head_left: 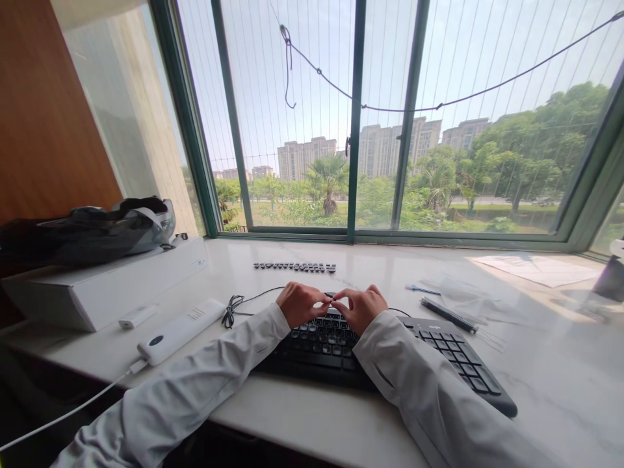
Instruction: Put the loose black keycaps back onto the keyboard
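A black keyboard lies across the counter, and many of its key positions show bare, without caps. Over its far edge my left hand and my right hand meet, fingertips pinched together on a small dark keycap. The fingers cover most of that piece. Farther back, towards the window, a line of loose black keycaps is laid out. My right forearm hides part of the keyboard; its number pad shows beyond the sleeve.
Left of the keyboard are a white power strip, a coiled black cable, a small white device and a white box with a dark bag on it. To the right lie a blue tool, a black brush-like tool and clear plastic.
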`<state>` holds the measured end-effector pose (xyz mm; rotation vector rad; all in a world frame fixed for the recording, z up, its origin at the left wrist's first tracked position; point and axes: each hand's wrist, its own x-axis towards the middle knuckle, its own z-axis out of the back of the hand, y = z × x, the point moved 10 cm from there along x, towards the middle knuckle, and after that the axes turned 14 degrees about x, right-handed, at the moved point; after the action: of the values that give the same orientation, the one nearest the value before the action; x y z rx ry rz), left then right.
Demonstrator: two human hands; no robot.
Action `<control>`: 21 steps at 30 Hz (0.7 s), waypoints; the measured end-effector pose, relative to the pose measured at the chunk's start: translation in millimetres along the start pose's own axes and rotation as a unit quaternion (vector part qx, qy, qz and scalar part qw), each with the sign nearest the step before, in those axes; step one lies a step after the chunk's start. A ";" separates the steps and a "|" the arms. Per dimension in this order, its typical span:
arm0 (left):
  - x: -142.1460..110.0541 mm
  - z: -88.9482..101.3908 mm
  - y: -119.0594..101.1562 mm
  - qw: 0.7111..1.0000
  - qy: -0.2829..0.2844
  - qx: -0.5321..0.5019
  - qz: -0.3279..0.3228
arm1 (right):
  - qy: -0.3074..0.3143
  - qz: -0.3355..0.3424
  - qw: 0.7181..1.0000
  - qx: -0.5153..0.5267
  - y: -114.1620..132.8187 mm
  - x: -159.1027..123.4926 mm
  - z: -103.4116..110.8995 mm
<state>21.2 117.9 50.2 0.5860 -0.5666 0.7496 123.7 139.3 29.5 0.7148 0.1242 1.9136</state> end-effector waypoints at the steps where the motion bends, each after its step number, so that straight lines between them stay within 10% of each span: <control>1: 0.1 0.1 -0.4 1.000 0.001 0.000 -0.002 | -0.003 -0.004 1.000 0.009 -0.8 0.0 0.4; 21: 0.6 -0.6 0.1 0.998 0.028 -0.050 0.011 | 0.006 -0.012 0.999 0.036 -4.6 0.7 -4.8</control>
<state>21.7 118.6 50.3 0.4660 -0.5566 0.7515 124.6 143.1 24.0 0.7470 0.2075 1.8990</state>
